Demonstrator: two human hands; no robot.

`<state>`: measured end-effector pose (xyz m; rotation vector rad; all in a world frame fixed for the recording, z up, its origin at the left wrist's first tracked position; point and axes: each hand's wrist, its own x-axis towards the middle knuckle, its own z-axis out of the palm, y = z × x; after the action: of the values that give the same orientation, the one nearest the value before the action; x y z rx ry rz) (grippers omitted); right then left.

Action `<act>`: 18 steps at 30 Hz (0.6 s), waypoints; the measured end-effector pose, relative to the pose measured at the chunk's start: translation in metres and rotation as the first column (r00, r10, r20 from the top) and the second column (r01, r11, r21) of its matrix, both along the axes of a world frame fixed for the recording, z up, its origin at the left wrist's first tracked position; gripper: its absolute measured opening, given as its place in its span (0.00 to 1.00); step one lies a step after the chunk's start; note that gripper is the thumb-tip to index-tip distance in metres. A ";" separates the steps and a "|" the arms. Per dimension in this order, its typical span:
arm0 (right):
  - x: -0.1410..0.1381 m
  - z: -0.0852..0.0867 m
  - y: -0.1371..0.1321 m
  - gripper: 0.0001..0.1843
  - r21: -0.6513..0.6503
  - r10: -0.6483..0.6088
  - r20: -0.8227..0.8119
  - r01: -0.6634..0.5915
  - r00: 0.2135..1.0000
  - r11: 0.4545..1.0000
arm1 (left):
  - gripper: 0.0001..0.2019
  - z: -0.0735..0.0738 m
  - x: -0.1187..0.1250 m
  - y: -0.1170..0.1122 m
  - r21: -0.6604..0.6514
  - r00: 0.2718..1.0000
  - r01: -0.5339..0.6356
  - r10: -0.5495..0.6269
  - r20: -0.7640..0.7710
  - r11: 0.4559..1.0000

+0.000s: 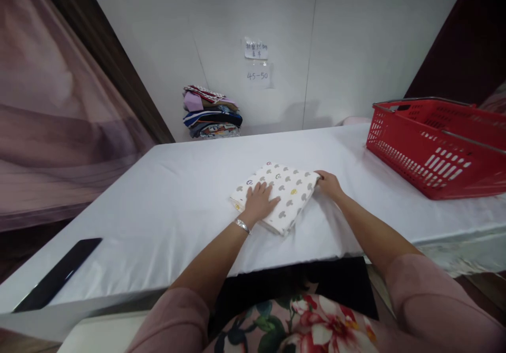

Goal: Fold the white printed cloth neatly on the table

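A folded white cloth with small grey, blue and yellow prints (pixel 288 187) lies on the white-covered table (pixel 166 205) in front of me. My left hand (pixel 261 201) lies flat on its near left part, fingers spread, a bracelet on the wrist. My right hand (pixel 328 183) rests at the cloth's right edge, its fingers curled round the corner there.
A red plastic basket (pixel 438 147) with metal handles stands at the table's right. A stack of folded clothes (pixel 211 111) sits at the back against the wall. A flat black object (pixel 59 274) lies near the front left edge. Paper notes (pixel 256 60) hang on the wall.
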<state>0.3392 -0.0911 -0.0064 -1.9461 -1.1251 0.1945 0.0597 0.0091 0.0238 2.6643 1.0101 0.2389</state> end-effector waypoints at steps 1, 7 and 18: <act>0.005 -0.002 -0.002 0.23 0.012 -0.042 0.001 0.042 0.999 0.999 | 0.29 0.000 0.007 0.000 -0.004 1.000 0.005 -0.005 0.006 1.000; 0.025 -0.017 -0.017 0.24 -0.050 -0.186 0.053 0.189 0.981 0.981 | 0.29 -0.003 0.039 0.002 0.002 0.998 0.063 -0.063 0.008 0.998; 0.030 -0.022 -0.017 0.24 -0.026 -0.161 0.056 0.163 0.985 0.986 | 0.33 -0.004 0.034 0.003 0.072 0.990 0.090 -0.082 -0.112 0.993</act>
<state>0.3693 -0.1084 -0.0281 -2.0704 -0.9969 0.0726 0.0938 0.0123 0.0194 2.8106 0.9319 0.1173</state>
